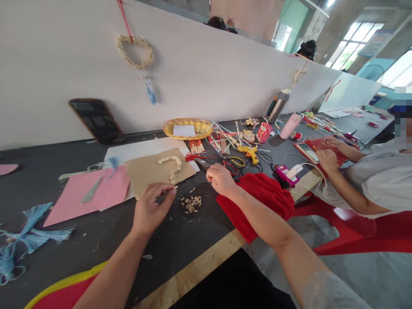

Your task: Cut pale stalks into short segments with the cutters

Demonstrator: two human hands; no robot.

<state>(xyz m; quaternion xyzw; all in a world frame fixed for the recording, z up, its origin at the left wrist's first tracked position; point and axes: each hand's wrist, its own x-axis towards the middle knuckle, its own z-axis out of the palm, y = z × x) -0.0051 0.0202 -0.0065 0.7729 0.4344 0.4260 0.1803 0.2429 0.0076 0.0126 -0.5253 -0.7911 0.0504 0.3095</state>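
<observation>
Left hand (151, 210), near side of brown sheet (144, 171), pinches pale sliver (175, 187) by fingertips, likely for fine control; right hand (222, 179), right of sheet, curled, contents untellable; curved row (175, 175) on sheet; loose pieces (192, 204) nearer the body, presumably for easy reach

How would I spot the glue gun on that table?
On the dark table, find the big red cloth. Just beyond it, toward the white partition, lies the glue gun: solid yellow and pistol-shaped, unlike the loop-handled scissors beside it.
</observation>
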